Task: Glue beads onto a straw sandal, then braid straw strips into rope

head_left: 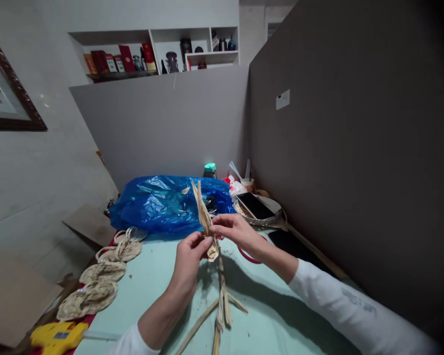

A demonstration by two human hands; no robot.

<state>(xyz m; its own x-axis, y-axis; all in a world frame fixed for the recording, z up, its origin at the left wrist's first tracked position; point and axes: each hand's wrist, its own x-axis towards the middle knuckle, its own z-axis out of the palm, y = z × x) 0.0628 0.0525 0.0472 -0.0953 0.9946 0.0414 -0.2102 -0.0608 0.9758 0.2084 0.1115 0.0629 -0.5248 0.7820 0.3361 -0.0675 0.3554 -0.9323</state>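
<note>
A bundle of pale dried husk strips (203, 212) stands upright between my hands at the middle of the view. My left hand (192, 254) pinches its lower, folded end between thumb and fingers. Higher up, my right hand (237, 231) closes on the same bundle from the right. Below the hands, a long husk stem (222, 281) with strips branching out at its lower part extends over the pale green table (148, 291). Whether the stem joins the held bundle is hidden by the fingers.
Woven coils (87, 301) line the table's left edge, above a yellow glue gun (57, 337). A blue plastic bag (151, 204) lies at the back. Behind my right hand are a phone (255, 205) on a basket and a red ring-shaped object (249, 256).
</note>
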